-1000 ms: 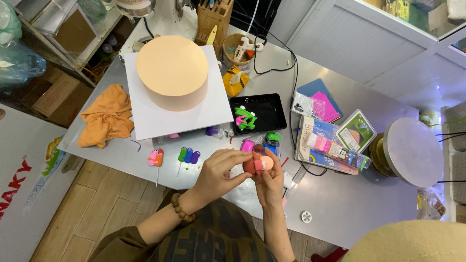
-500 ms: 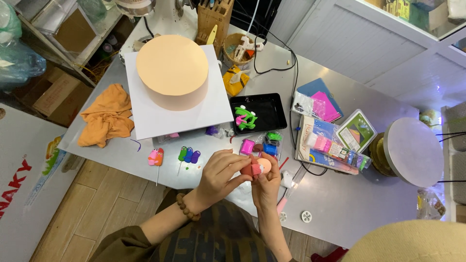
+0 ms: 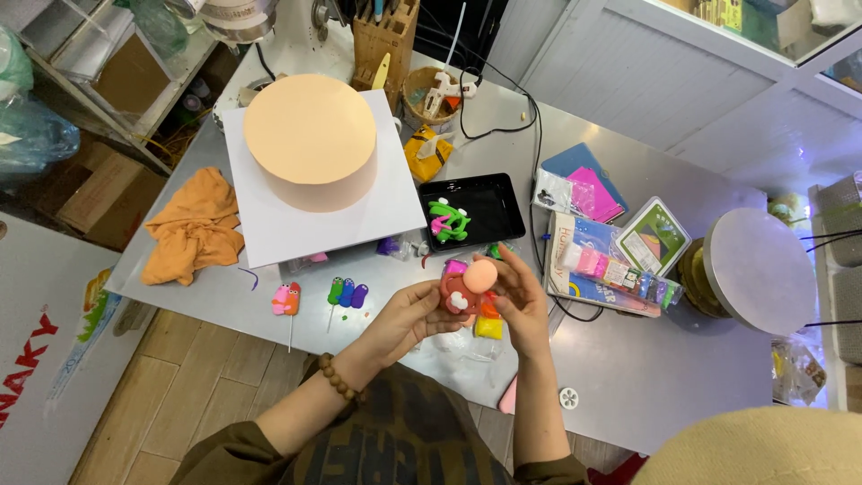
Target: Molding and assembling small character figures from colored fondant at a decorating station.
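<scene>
Item: grey worktable (image 3: 664, 377), its near edge running just under our forearms, with wooden floor showing beyond the left corner. Open surface lies chiefly at the right front, around a small white flower-shaped cutter (image 3: 567, 397); the centre and rear are crowded by a peach cake (image 3: 311, 136) on a white board (image 3: 269, 235), an orange cloth (image 3: 193, 224), a black tray (image 3: 489, 208) and a box of coloured clay sticks (image 3: 611, 269). Small clay figures on sticks (image 3: 287, 299) stand near the front edge, left of our hands.

Held piece: a red clay figure (image 3: 460, 295) with white patches and a peach ball on top, above the table's front edge. Our left hand (image 3: 415, 314) and right hand (image 3: 519, 301) are both closed on it, fingertips meeting
</scene>
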